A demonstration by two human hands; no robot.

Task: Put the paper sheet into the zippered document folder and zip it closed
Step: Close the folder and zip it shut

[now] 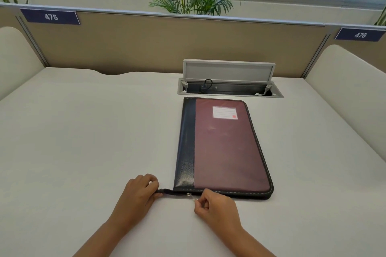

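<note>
Head view: hands [137, 191] seemingly zipping folder [225, 148]

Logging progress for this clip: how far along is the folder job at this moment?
Nearly finished. The folder lies shut on the desk and no paper sheet is visible, so it may already be inside. In hand: the left hand pinches the zipper's tail end while the right hand pinches the zipper pull near the folder's near-left corner. Left: at most a short stretch of zipper, then letting go.
</note>
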